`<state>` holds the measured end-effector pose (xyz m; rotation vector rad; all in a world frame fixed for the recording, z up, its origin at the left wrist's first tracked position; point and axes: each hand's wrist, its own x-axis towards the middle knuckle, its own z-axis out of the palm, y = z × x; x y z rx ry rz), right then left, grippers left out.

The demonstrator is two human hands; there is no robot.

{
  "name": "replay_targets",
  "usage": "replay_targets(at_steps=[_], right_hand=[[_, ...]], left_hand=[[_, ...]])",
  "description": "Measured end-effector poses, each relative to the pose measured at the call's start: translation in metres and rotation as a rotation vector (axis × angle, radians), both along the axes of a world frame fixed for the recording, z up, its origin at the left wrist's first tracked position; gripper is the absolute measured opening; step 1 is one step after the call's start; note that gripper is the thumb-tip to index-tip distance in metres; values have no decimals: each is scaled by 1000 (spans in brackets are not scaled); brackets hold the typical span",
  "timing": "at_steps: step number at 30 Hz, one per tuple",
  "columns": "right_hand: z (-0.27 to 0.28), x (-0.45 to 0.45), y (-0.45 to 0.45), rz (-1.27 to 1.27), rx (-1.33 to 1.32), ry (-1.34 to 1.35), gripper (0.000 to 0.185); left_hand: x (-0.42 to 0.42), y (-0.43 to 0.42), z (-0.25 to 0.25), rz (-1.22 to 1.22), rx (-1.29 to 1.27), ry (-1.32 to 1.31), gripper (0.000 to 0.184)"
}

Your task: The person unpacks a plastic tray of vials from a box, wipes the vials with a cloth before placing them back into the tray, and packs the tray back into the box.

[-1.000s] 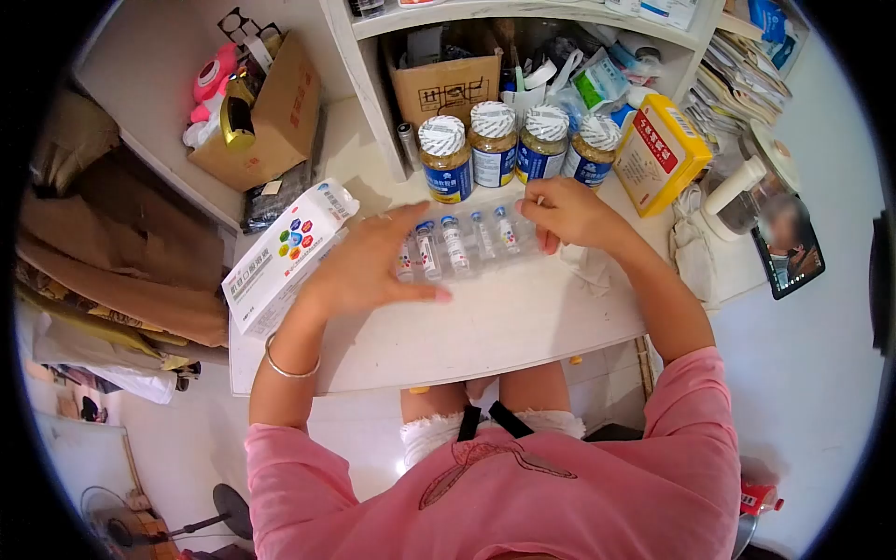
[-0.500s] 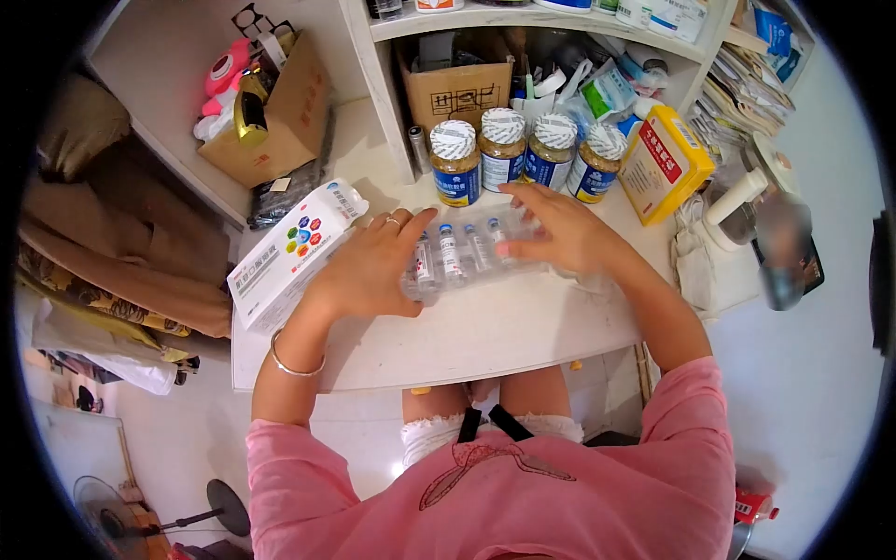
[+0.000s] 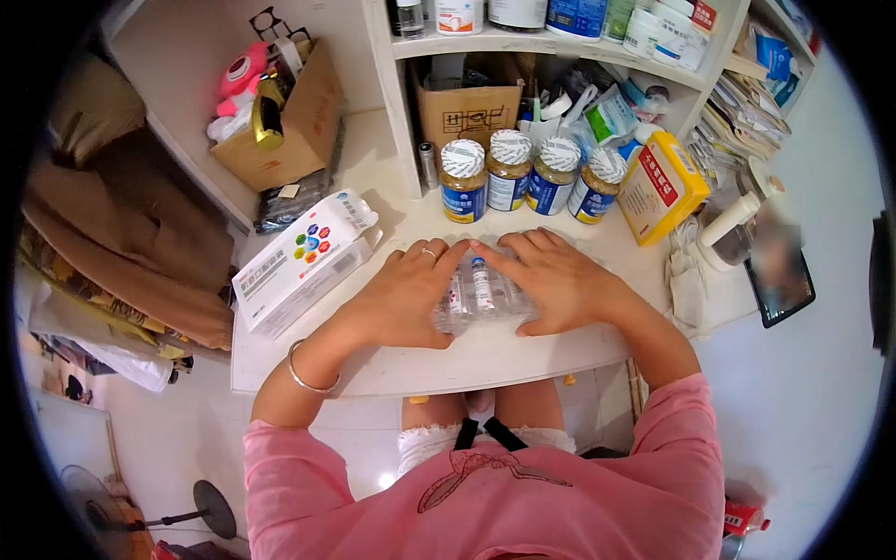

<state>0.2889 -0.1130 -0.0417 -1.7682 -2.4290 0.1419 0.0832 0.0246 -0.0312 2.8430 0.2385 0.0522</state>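
Observation:
A clear plastic tray (image 3: 511,301) holding small glass vials lies on the desk in front of me. One vial (image 3: 482,287) with a blue cap and white label shows between my hands; others are partly covered. My left hand (image 3: 401,294) grips the tray's left end, thumb at the near edge and fingers over the far side. My right hand (image 3: 567,287) grips the right end the same way. The two index fingertips almost meet above the tray. A white carton (image 3: 303,261) with coloured hexagons, its end flap open, lies left of my left hand.
Several jars with blue labels (image 3: 464,196) stand in a row behind the tray. A yellow box (image 3: 663,189) is to their right, near a glass pot (image 3: 733,233) and a phone (image 3: 782,289). Shelves hold bottles and a cardboard box (image 3: 469,107). The desk's front edge (image 3: 448,387) faces me.
My right hand has come left and down onto the tray, closing round its right end. Both hands are now nearer each other, covering more vials. The camera view has shifted slightly.

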Motion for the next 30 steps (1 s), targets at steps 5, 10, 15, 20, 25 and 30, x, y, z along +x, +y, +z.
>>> replay_targets(at_steps=[5,10,15,20,25,30], right_hand=[[4,-5,7,7,16,36,106],[6,-7,9,0,0,108,102],[32,-13,8,-57,-35,55,101],[41,-18,1,-36,71,1,100],[17,-19,8,-90,-97,55,100],[11,-23,6,-81,-64,71,103]], left_hand=[[-3,-1,-2,23,-8,-32,107],[-6,3,0,17,-12,-6,109],[-9,6,-3,-7,11,-134,107],[-12,3,4,-25,47,-216,104],[-8,9,-12,-19,44,-85,104],[-13,14,-12,-39,104,-72,101]])
